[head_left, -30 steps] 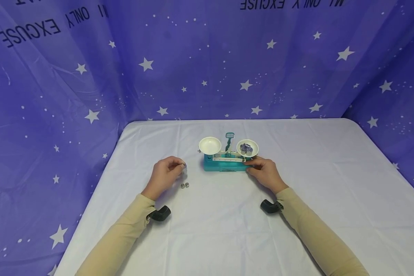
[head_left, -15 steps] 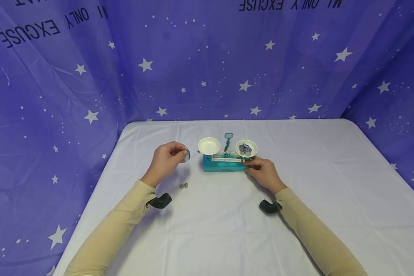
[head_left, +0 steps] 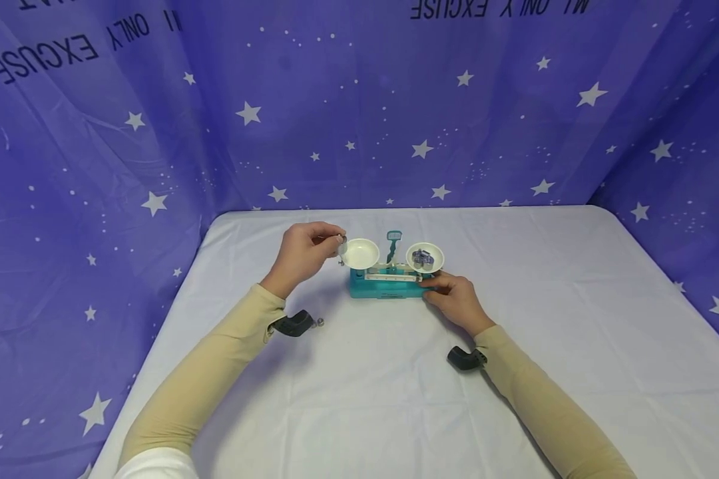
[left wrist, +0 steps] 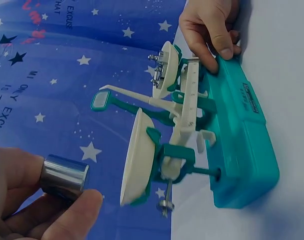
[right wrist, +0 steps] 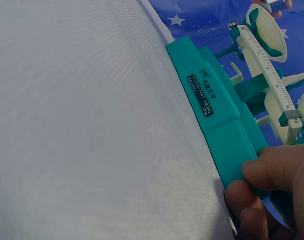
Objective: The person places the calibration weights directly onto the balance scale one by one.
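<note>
A teal balance scale (head_left: pixel 386 287) with two white pans stands on the table. The left hand (head_left: pixel 304 256) pinches a shiny metal cylinder (left wrist: pixel 65 175) between thumb and fingers, just beside the left pan (head_left: pixel 360 253), which holds nothing. Several small metal pieces lie in the right pan (head_left: pixel 425 257). At the right end of the base, the right hand (head_left: pixel 458 303) grips the teal body; in the right wrist view its thumb and fingers (right wrist: pixel 267 170) hold that end near the slider (right wrist: pixel 290 118) on the ruled beam.
Small metal pieces (head_left: pixel 320 322) lie on the white cloth near the left wrist, partly hidden by the black wrist device (head_left: pixel 293 324). Another black device (head_left: pixel 466 358) is at the right wrist. A blue star-patterned curtain (head_left: pixel 335 100) surrounds the table's back and sides.
The left hand has lifted and moved forward and right with the metal cylinder, from near the small pieces to beside the left pan. The right hand has kept its place at the base.
</note>
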{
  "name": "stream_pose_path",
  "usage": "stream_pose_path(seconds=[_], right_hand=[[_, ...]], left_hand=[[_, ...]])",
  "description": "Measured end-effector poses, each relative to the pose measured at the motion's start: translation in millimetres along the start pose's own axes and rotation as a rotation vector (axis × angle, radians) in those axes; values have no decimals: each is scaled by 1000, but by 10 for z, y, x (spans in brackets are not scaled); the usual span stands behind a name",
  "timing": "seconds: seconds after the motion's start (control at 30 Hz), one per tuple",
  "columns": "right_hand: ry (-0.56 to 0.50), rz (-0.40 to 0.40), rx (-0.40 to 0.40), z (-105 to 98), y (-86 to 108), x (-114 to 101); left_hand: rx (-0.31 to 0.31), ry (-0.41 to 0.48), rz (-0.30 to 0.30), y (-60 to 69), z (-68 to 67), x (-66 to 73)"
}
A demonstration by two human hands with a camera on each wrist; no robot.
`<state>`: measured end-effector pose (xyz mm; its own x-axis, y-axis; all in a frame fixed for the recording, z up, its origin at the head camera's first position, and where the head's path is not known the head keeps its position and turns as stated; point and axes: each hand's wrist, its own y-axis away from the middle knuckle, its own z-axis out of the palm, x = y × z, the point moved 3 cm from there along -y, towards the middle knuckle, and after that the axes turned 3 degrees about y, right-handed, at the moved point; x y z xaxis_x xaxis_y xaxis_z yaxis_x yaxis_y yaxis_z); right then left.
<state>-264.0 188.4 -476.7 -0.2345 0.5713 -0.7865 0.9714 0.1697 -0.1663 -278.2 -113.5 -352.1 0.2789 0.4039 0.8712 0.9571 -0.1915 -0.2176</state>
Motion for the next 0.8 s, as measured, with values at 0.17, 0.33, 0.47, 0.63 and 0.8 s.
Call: stream_pose_path(seconds=[0.17,0.33,0.47,0.63,0.8], right_hand=[[0,1,5,0,-5,0],[-2,0,6,6,0,-6],[7,-6,3,13,5,-12],[5,-11,4,9,3,-23],[12,-8,5,2,-1,-12]], left_hand=[[-7,-71,-4,-104,101,37],[-24,-120,30,-169,191,40],[-34,-129,37,-199,244,41],[-51,-145,32,-232,290,40],[-86,-154,17,-243,334,43]])
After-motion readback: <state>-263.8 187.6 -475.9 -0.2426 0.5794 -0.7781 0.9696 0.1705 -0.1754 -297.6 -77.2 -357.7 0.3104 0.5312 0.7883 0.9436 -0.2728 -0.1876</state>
